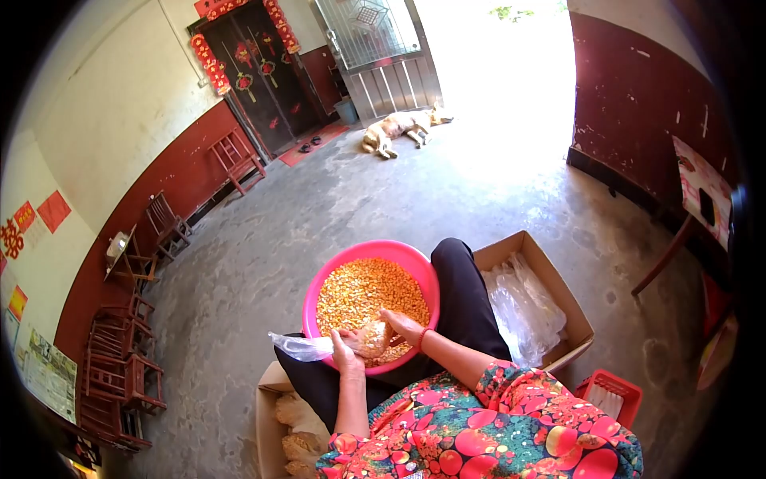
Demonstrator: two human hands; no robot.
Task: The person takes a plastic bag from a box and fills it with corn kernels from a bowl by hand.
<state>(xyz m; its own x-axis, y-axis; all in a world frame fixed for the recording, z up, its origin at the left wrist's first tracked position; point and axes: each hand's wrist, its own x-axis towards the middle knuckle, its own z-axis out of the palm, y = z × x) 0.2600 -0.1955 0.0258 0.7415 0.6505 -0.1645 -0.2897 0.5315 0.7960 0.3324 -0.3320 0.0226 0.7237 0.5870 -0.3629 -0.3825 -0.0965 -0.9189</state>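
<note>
Between my legs stands a pink basin (432, 279) filled with yellow-orange corn kernels (367, 291). Over its near side I hold a clear plastic bag (303, 346) sideways, with kernels in its right end and its loose end pointing left. My left hand (348, 353) grips the bag near the middle, where the plastic is gathered. My right hand (404, 327), with a red band at the wrist, is closed around the kernel-filled end; some of its fingers are hidden behind the bag.
At my right is a cardboard box (576, 323) of clear plastic bags, with a red basket (630, 403) nearer me. Another box (267, 423) at my left holds filled bags. A dog (403, 128) lies by the open door; wooden chairs (128, 371) line the left wall.
</note>
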